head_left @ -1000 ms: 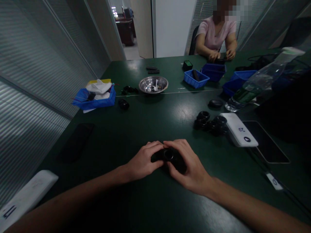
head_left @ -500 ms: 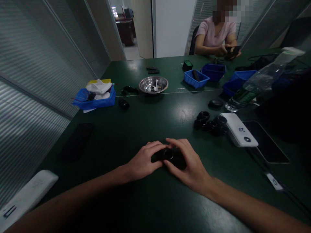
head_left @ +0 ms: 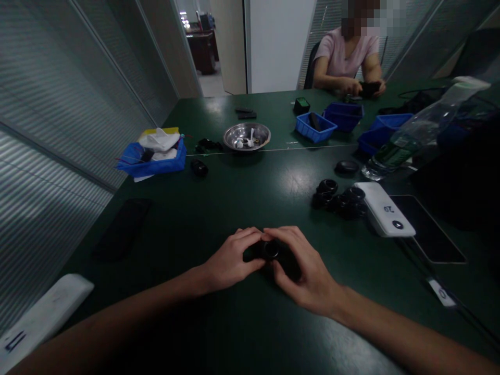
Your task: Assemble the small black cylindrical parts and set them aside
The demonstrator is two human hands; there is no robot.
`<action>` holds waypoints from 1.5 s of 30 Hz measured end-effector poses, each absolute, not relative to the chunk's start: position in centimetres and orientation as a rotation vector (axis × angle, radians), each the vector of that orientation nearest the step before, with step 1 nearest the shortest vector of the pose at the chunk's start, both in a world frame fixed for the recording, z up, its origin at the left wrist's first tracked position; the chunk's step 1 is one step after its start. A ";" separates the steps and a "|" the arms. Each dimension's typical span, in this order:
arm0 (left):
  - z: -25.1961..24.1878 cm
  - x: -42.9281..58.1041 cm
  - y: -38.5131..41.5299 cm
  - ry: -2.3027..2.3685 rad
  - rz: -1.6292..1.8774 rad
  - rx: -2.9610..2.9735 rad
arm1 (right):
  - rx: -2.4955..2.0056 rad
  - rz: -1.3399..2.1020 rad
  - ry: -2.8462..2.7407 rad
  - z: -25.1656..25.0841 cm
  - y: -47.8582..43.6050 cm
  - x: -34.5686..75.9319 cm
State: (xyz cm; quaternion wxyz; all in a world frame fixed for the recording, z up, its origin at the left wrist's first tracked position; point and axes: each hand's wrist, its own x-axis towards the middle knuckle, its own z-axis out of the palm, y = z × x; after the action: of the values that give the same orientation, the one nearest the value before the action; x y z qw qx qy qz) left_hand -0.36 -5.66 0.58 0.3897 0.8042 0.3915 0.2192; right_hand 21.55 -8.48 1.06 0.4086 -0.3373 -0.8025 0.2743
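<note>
Left hand [head_left: 234, 260]: grip part-curled, thumb and fingers closed to a narrow gap on a small black cylindrical part with a shiny ring-shaped open end [head_left: 270, 250]. Right hand [head_left: 307, 273]: looser C-shaped grip, thumb and fingertips at the ring's edge of the same part. Part is between both hands, ring end up, near table middle; its body is mostly hidden in dark shadow.

Table [head_left: 250, 192]: dark green, smooth, dull sheen, pale seam line across. Ahead right, cluster of glossy black ring-topped parts [head_left: 344, 202], touching or almost touching a white rounded plastic slab [head_left: 380, 203] with handwritten "20" and a dark round mark. Slab overlaps a flat black rectangular glassy device [head_left: 433, 229]. Black cable, white tag [head_left: 441, 292] with a ring-like mark. Near left, second white rounded slab [head_left: 50, 307], handwritten strokes, maybe "11".

Farther: smooth black oval mouse [head_left: 346, 166]; clear plastic bottle [head_left: 414, 130], tilted-looking, green label, print unreadable; shiny round steel bowl [head_left: 247, 127] with small white pieces; blue plastic basket [head_left: 156, 165] with crumpled white cloth [head_left: 160, 139]. Far side, person in pink top [head_left: 344, 54] holds a dark object.
</note>
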 end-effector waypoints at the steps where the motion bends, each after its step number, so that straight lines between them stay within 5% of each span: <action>1: 0.6 -0.4 -5.7 0.990 0.561 2.045 | -0.866 0.676 -2.021 1.0 -8.5 21.6; 45: 0.4 -0.3 -5.7 0.990 0.580 2.035 | -0.972 0.611 -2.042 0.6 -8.5 21.5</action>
State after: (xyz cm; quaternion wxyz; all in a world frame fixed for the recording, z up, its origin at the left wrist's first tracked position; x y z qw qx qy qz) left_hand -0.35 -5.72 0.41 0.3921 0.8014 0.3897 0.2286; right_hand 21.49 -8.53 0.56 0.3891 -0.3824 -0.8029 0.2403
